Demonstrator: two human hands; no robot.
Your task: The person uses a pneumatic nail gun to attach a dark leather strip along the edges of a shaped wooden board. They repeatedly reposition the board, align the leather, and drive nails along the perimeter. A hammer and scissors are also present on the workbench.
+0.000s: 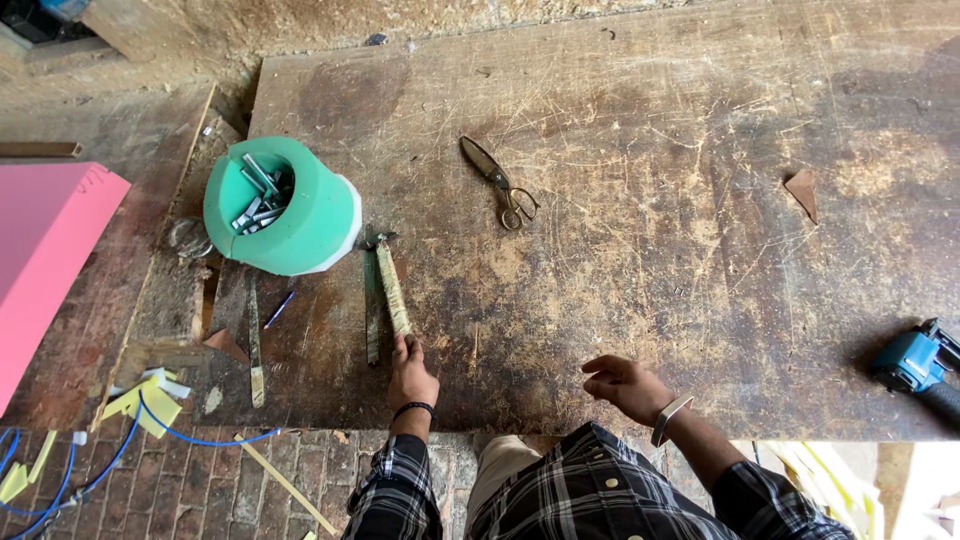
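Note:
My left hand point(411, 373) rests on the near end of a small hammer point(391, 285) whose handle is wrapped in pale tape; its head points away from me on the worn wooden workbench point(650, 250). Fingers touch the handle tip, and whether they grip it is unclear. My right hand point(625, 385) hovers just above the bench near its front edge, fingers loosely curled and holding nothing. A metal bracelet sits on that wrist. Old scissors point(497, 182) lie farther back, between the two hands.
A green foam-wrapped tub point(285, 210) of metal staples stands at the back left. A file point(254, 335), a thin metal bar point(372, 310) and a blue pen point(279, 308) lie near it. A blue power tool point(915, 362) sits at right, pink foam point(45, 260) at left.

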